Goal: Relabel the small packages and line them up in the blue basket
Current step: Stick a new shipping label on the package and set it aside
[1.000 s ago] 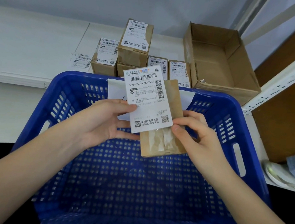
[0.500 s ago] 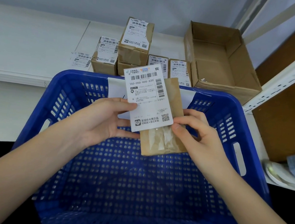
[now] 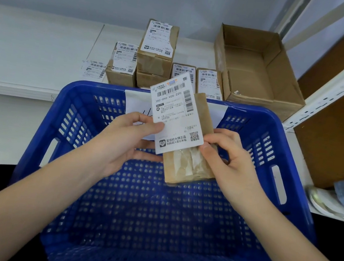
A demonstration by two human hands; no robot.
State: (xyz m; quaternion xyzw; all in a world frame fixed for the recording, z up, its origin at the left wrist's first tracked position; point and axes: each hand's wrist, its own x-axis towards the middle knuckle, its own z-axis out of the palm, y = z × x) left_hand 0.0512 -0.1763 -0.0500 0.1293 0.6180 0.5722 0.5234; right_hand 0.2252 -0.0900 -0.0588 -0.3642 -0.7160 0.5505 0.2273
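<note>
Over the blue basket (image 3: pixel 78 106) I hold a small brown package (image 3: pixel 192 169) upright, its taped lower face showing. My right hand (image 3: pixel 228 159) grips the package at its right edge. My left hand (image 3: pixel 121 143) pinches the left edge of a white shipping label (image 3: pixel 175 113) that lies tilted over the package front. Whether the label's lower right corner is stuck to the package or loose cannot be told. The basket floor holds no packages.
Several labelled brown packages (image 3: pixel 157 48) stand stacked on the white table behind the basket, with a loose label (image 3: pixel 93 69) at their left. An open cardboard box (image 3: pixel 254 69) sits at the back right. A white paper (image 3: pixel 136 104) hangs inside the basket's far wall. A shelf upright (image 3: pixel 334 85) stands at right.
The label has shifted slightly to the left and up across the package, and my left thumb now sits further onto it. The right hand and package have barely moved.
</note>
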